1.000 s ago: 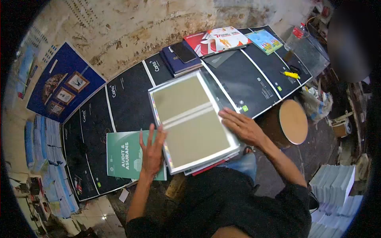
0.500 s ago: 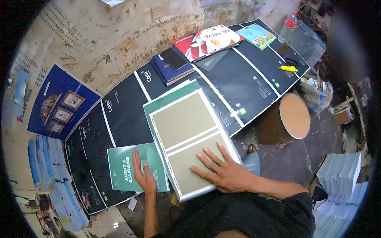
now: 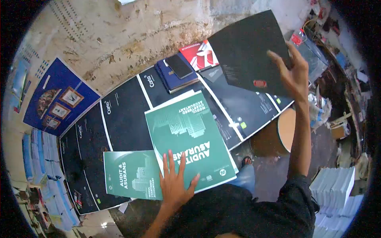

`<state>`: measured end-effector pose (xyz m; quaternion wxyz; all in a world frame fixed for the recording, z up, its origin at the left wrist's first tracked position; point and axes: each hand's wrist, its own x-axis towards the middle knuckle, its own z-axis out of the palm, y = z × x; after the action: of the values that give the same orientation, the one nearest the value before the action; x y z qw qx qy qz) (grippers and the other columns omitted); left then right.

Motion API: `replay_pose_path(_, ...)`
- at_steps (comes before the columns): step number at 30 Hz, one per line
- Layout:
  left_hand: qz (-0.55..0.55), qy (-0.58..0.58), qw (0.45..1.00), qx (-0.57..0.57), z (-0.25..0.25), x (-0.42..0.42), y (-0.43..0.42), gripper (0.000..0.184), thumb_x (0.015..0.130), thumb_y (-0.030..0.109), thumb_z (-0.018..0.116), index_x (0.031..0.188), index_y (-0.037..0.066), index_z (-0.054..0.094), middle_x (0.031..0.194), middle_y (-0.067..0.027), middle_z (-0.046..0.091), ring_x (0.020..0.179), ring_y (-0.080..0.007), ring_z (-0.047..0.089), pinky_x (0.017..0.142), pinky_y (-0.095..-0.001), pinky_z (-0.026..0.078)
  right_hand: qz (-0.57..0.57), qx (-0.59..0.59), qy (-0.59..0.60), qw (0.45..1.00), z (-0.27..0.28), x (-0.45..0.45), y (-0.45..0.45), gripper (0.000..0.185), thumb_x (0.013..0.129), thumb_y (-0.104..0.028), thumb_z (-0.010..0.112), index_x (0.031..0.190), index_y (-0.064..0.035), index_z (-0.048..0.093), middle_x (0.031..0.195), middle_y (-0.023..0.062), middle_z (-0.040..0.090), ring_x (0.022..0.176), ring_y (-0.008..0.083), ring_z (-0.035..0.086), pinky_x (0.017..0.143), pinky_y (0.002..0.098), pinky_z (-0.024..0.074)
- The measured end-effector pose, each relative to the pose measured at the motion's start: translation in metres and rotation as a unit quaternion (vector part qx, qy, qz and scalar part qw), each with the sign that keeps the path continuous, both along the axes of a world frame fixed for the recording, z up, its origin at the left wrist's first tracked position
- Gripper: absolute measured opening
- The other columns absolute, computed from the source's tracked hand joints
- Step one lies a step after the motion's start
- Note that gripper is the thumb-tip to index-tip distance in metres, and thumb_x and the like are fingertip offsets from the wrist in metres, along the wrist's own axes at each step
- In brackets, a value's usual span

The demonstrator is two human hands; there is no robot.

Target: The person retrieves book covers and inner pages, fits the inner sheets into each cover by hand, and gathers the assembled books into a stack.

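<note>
My left hand (image 3: 174,184) lies flat with fingers spread on a large green cover sheet (image 3: 194,131), printed "Audit & Asurans" and upside down from here. A smaller green "Audit & Asurans" booklet (image 3: 129,174) lies to its left, partly under the larger sheet. At the upper right, my right hand (image 3: 295,73) is at the right edge of a dark sheet (image 3: 250,51) with a small red mark. Its thumb crosses the sheet's face and its fingers are at the edge. The sheet is tilted and raised above the table; some fingers are hidden.
Black "Carta" sheets cover the table (image 3: 127,115). A phone (image 3: 178,66) rests on blue books (image 3: 170,77), beside a red-and-white print (image 3: 198,55). A brown drum (image 3: 270,137) stands beyond the near edge. Paper stacks (image 3: 333,182) are at the right, with more stacks (image 3: 43,170) at the left.
My right hand has left the beige-panelled sheet and moved up and right to the dark sheet. The green cover now shows instead of beige panels. My left hand has moved right onto it.
</note>
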<state>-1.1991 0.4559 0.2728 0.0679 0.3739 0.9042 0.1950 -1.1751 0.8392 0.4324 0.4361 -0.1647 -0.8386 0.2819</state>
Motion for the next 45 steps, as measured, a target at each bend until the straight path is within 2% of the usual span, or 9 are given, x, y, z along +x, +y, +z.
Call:
replay_pose_path(2,0.006,-0.005,1.0,0.0,-0.001,-0.002,0.001,0.077,0.09,0.05,0.06,0.152,0.012,0.035,0.159,-0.028,0.018,0.146,-0.0473,0.017,0.106,-0.0651,0.028,-0.047,0.145,0.002,0.988,0.012,-0.034,0.056,0.042,0.086,-0.023,0.075,0.121,-0.0026,0.063,0.1,0.0191,0.073,0.092,0.0246,0.072,0.077,0.0356,0.0573)
replay_pose_path(6,-0.003,0.001,1.0,0.01,-0.005,-0.003,0.001,0.082,0.087,0.049,0.065,0.153,0.012,0.033,0.158,-0.0291,0.018,0.146,-0.0476,0.017,0.104,-0.0646,0.031,-0.151,0.129,-0.084,0.977,-0.001,-0.128,0.197,0.077,0.073,-0.055,0.079,0.124,-0.0008,0.061,0.116,0.023,0.067,0.109,0.0337,0.066,0.091,0.0395,0.0521)
replay_pose_path(8,-0.006,0.004,1.0,0.022,-0.006,-0.001,0.001,0.079,0.086,0.048,0.066,0.151,0.012,0.037,0.158,-0.0287,0.02,0.146,-0.0474,0.019,0.101,-0.0642,0.034,-0.275,0.191,-0.085,0.938,-0.059,-0.178,0.284,0.074,0.073,-0.054,0.079,0.123,-0.0017,0.063,0.114,0.0248,0.067,0.108,0.0344,0.066,0.089,0.039,0.0525)
replay_pose_path(15,-0.004,0.003,0.991,-0.133,0.028,0.004,0.014,0.074,0.087,0.039,0.068,0.147,0.005,0.041,0.153,-0.0282,0.032,0.145,-0.0425,0.027,0.115,-0.0656,0.009,0.03,-0.073,-0.123,0.989,-0.154,-0.069,0.094,0.039,0.083,-0.036,0.075,0.1,-0.0012,0.074,0.089,0.0134,0.075,0.082,0.0209,0.072,0.077,0.0345,0.0559)
replay_pose_path(21,-0.189,-0.005,0.978,0.089,0.022,0.028,0.068,0.082,0.079,0.032,0.08,0.143,-0.004,0.044,0.146,-0.0281,0.043,0.139,-0.0413,0.039,0.114,-0.0573,0.025,0.027,-0.271,-0.179,0.945,-0.2,0.085,-0.049,0.029,0.085,-0.027,0.073,0.095,-0.0009,0.075,0.081,0.0122,0.074,0.071,0.0168,0.069,0.071,0.0324,0.0545)
replay_pose_path(31,-0.229,0.08,0.97,0.013,0.007,0.043,0.09,0.081,0.077,0.032,0.081,0.136,-0.012,0.047,0.139,-0.038,0.044,0.128,-0.0537,0.045,0.103,-0.0529,0.043,0.002,-0.462,-0.133,0.877,-0.209,0.178,-0.148,0.02,0.089,-0.016,0.072,0.097,0.0022,0.073,0.088,0.0102,0.072,0.073,0.0098,0.064,0.061,0.0241,0.048)
replay_pose_path(38,-0.264,0.033,0.963,-0.054,0.026,0.037,0.093,0.073,0.079,0.023,0.077,0.135,-0.014,0.046,0.137,-0.0397,0.045,0.128,-0.0549,0.045,0.103,-0.0514,0.044,0.149,-0.555,-0.051,0.817,-0.22,0.162,-0.146,0.021,0.09,-0.016,0.071,0.098,0.0043,0.073,0.083,0.0067,0.07,0.071,0.0077,0.061,0.06,0.0232,0.0466)
replay_pose_path(41,-0.285,0.052,0.955,-0.063,0.028,0.038,0.093,0.067,0.079,0.016,0.076,0.133,-0.012,0.049,0.134,-0.037,0.05,0.124,-0.0516,0.051,0.099,-0.0485,0.049,0.172,-0.551,-0.065,0.814,-0.207,0.163,-0.142,0.021,0.092,-0.015,0.069,0.098,0.0047,0.073,0.083,0.0058,0.07,0.071,0.0089,0.061,0.061,0.0228,0.0475)
replay_pose_path(45,-0.334,0.088,0.938,0.017,0.023,0.038,0.078,0.053,0.075,0.004,0.078,0.125,-0.007,0.061,0.119,-0.0274,0.064,0.109,-0.0373,0.066,0.083,-0.0376,0.059,0.19,-0.681,-0.031,0.707,-0.189,0.159,-0.153,0.028,0.097,-0.019,0.063,0.096,0.0079,0.07,0.08,0.0105,0.07,0.077,0.0146,0.068,0.065,0.0267,0.055)
